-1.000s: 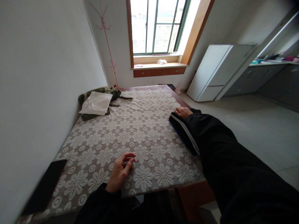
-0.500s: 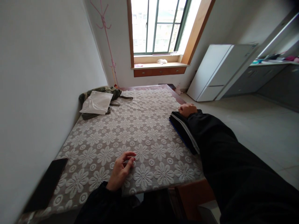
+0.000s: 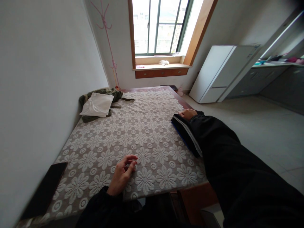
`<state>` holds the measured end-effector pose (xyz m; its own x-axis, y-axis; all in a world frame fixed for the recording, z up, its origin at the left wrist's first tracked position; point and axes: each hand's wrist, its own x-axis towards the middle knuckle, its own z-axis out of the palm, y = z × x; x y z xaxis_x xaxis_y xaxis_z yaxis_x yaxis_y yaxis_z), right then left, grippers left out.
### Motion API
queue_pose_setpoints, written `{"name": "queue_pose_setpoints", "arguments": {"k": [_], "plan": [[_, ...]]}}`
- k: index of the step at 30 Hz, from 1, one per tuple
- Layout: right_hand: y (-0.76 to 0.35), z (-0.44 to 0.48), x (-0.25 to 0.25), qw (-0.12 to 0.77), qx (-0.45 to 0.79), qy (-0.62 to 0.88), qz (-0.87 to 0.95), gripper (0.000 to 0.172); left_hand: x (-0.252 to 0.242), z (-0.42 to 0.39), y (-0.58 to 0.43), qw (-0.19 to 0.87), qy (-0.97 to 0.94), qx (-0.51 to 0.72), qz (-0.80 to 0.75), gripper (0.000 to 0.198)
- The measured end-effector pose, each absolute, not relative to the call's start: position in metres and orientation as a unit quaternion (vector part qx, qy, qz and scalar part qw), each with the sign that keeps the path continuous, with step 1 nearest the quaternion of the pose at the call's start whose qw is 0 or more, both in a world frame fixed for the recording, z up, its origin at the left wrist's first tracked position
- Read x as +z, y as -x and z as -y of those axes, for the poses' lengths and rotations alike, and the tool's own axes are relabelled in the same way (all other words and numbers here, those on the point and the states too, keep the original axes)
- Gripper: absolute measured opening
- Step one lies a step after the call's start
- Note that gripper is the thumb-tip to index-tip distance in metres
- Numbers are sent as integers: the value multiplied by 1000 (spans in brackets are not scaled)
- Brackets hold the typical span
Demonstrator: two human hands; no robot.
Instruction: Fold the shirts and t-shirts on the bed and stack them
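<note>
My left hand [image 3: 122, 174] rests on the flower-patterned tablecloth [image 3: 133, 139] near the front edge, fingers loosely curled and apart, holding nothing. My right hand [image 3: 188, 114] lies flat on the far end of a stack of folded dark clothes [image 3: 185, 134] at the table's right edge, and my black sleeve covers most of the stack. Blue and white layers show along the side of the stack.
A folded white cloth [image 3: 97, 105] lies on an olive garment [image 3: 104, 93] at the far left corner. A black flat object [image 3: 45, 190] sits at the near left by the wall. A white fridge [image 3: 218, 72] and grey cabinets [image 3: 273, 79] stand to the right, a window behind.
My right hand lifted slightly at the far end of the stack, then settled flat on it again. My left hand has barely moved.
</note>
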<state>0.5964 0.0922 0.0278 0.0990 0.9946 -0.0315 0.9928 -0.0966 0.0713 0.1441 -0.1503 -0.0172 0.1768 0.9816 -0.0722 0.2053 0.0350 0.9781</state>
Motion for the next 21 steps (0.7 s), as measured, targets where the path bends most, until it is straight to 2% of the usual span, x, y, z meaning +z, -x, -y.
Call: {"name": "queue_pose_setpoints", "arguments": {"k": [4,9,14,21], "plan": [[-594,-88,32,31,24,-748,-662,49,-18,149,-143,504,-577,381,-517,30],[-594,-84,37,7,69,-795,-603,58,-21,149,-142,506,-579,380,-515,31],[-593,-85,36,29,28,-775,-631,48,-21,149,-142,503,-582,382,-513,32],[-595,-89,31,30,50,-774,-630,51,-21,149,-143,502,-582,386,-510,31]]}}
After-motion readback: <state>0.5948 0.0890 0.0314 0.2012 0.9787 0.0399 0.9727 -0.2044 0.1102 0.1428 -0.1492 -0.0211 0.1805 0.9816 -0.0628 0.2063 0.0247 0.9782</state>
